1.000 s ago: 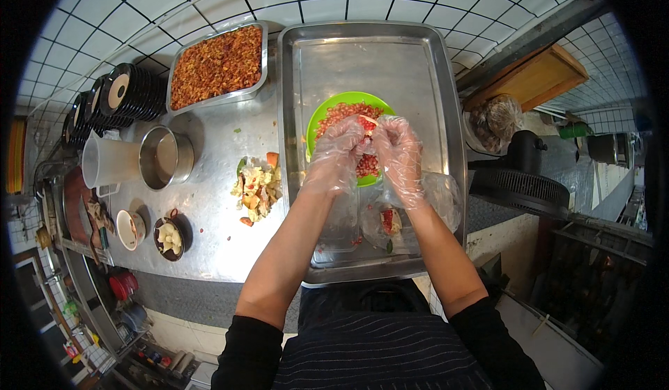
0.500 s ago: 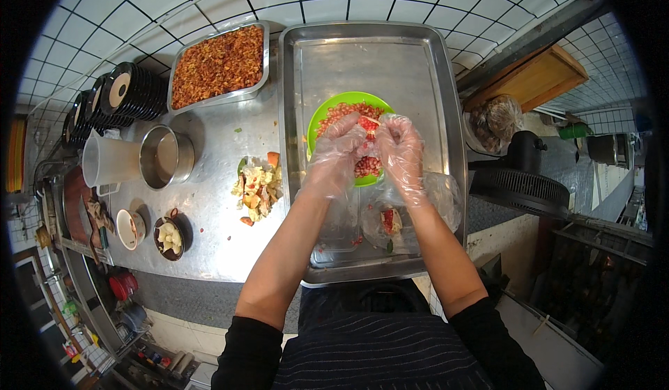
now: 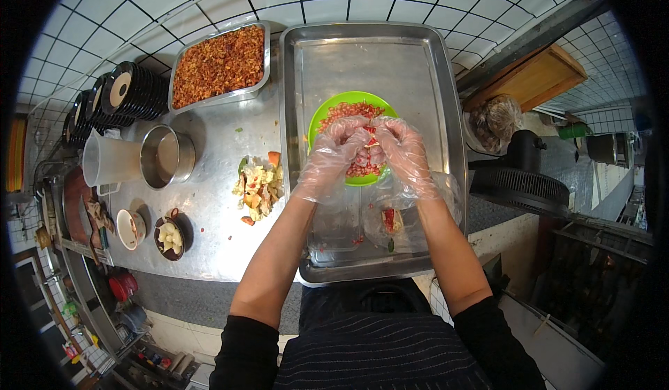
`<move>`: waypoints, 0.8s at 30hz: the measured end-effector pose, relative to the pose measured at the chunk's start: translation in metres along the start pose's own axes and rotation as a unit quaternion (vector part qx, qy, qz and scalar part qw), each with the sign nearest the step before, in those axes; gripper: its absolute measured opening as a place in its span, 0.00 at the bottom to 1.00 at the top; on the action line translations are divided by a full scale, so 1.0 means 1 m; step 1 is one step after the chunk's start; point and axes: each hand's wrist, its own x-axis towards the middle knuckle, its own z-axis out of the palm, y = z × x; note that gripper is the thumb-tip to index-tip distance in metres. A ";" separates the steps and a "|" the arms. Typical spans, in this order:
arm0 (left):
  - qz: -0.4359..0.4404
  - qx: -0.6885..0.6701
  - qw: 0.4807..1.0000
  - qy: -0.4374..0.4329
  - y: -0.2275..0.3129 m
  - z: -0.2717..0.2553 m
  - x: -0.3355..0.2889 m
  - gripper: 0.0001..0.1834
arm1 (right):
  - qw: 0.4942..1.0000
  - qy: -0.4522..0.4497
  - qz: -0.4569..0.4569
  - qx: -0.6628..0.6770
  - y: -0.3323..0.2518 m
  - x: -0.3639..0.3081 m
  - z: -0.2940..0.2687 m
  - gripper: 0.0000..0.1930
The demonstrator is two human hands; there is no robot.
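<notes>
Both my hands wear clear plastic gloves and meet over a green plate [image 3: 376,102] of red pomegranate seeds [image 3: 341,113]. My left hand [image 3: 333,157] and my right hand [image 3: 404,153] are closed on a small piece of pomegranate [image 3: 371,136], its red seeds and pale skin showing between the fingers. The fingers hide most of this piece. Under the plate is a large steel tray [image 3: 366,56]. Nearer to me, beside my right wrist, another pomegranate piece [image 3: 391,221] lies on a crumpled clear plastic bag [image 3: 442,212].
Left of the tray, a heap of peel scraps [image 3: 258,188] lies on the steel counter. Farther left stand a pan of brown crumbs [image 3: 219,66], a steel pot [image 3: 166,157], a plastic jug [image 3: 108,157] and two small bowls. A black fan [image 3: 519,181] is at the right.
My right hand has turned inward and both hands have come closer around the pomegranate piece, which now shows less. My wrists have spread slightly apart.
</notes>
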 end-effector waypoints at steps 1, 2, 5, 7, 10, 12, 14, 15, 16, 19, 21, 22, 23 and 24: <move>0.005 -0.010 1.000 -0.002 -0.002 -0.001 0.000 0.19 | 1.000 0.002 -0.005 -0.004 0.001 0.000 0.000 0.14; 0.009 -0.020 1.000 -0.006 -0.005 0.000 0.001 0.18 | 1.000 0.006 -0.010 -0.007 0.002 0.000 -0.001 0.14; 0.010 -0.049 0.999 -0.009 -0.009 0.001 0.003 0.13 | 1.000 0.015 -0.010 -0.003 0.005 0.000 -0.002 0.14; 0.011 -0.073 0.997 -0.010 -0.009 0.003 0.002 0.11 | 1.000 0.007 -0.004 -0.010 0.005 0.000 -0.003 0.15; 0.012 -0.077 0.997 0.013 -0.010 0.007 0.001 0.12 | 0.999 -0.020 -0.015 0.026 0.008 0.000 -0.007 0.16; 0.007 -0.023 0.997 0.069 -0.008 0.011 0.001 0.12 | 0.997 -0.046 -0.048 0.033 0.011 -0.002 -0.008 0.18; -0.027 0.023 0.995 0.092 0.006 0.018 -0.005 0.12 | 0.992 -0.071 -0.099 0.006 0.013 -0.006 -0.011 0.21; -0.045 0.046 0.993 0.103 0.012 0.021 -0.008 0.13 | 0.994 -0.069 -0.087 -0.005 0.013 -0.006 -0.013 0.21; -0.049 0.003 0.996 0.080 0.006 0.019 -0.005 0.12 | 0.995 -0.067 -0.075 -0.015 0.013 -0.006 -0.014 0.21; -0.047 -0.066 0.997 0.019 -0.013 0.005 0.003 0.11 | 0.994 -0.081 -0.063 -0.024 0.011 -0.003 -0.015 0.21; -0.033 -0.038 0.999 -0.022 -0.015 0.001 0.005 0.10 | 0.992 -0.084 -0.079 -0.048 0.012 -0.001 -0.018 0.20; -0.037 -0.033 0.999 -0.010 -0.016 0.001 0.005 0.10 | 0.989 -0.083 -0.095 -0.071 0.014 0.001 -0.019 0.20; -0.041 -0.029 0.999 0.001 -0.015 0.003 0.004 0.09 | 0.986 -0.082 -0.112 -0.095 0.014 0.002 -0.020 0.19; -0.045 -0.025 0.999 0.012 -0.013 0.005 0.004 0.08 | 0.988 -0.083 -0.102 -0.084 0.014 0.002 -0.020 0.19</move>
